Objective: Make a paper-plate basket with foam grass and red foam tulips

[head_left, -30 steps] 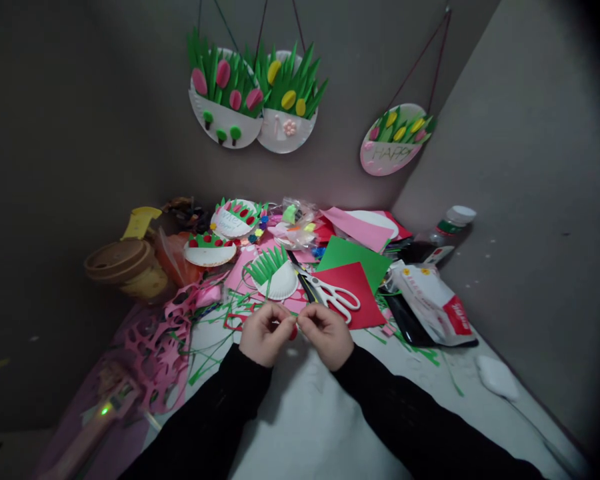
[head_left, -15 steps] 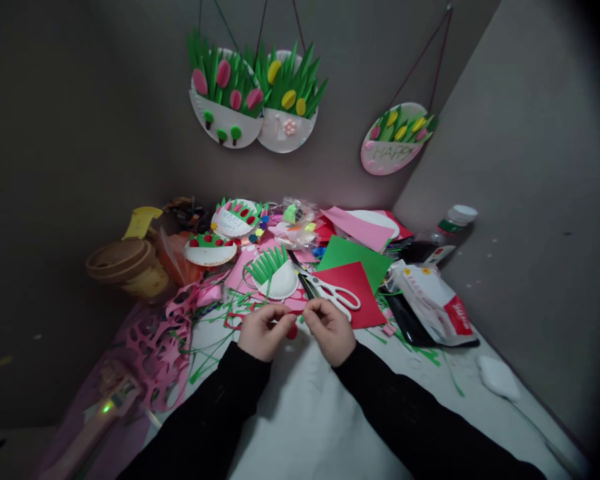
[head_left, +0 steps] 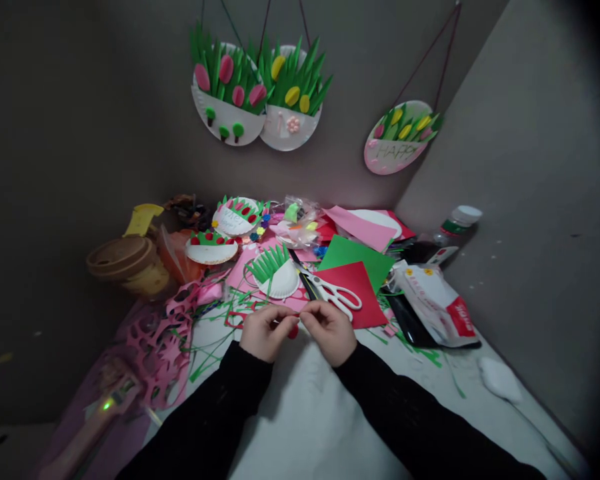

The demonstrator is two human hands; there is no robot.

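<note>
My left hand [head_left: 264, 332] and my right hand [head_left: 330, 330] meet over the white table [head_left: 305, 413], fingers pinched together on a small red paper piece [head_left: 293, 331] held between them. Just beyond my fingers lies a half paper plate with green paper grass [head_left: 275, 273]. White-handled scissors [head_left: 333, 292] rest on a red paper sheet [head_left: 353, 283], close to my right hand. A green sheet [head_left: 353, 255] lies behind the red one.
Finished plate crafts [head_left: 227, 220] sit at the back, more hang on the wall [head_left: 257, 93]. Stacked brown bowls [head_left: 123, 260] and cut pink foam [head_left: 160, 333] lie left, beside a glue gun [head_left: 100, 417]. A printed bag [head_left: 437, 300], a bottle [head_left: 453, 223], and cotton [head_left: 500, 377] lie right.
My hands stay together on the red piece, shifting slightly away from me. The view has tilted a little.
</note>
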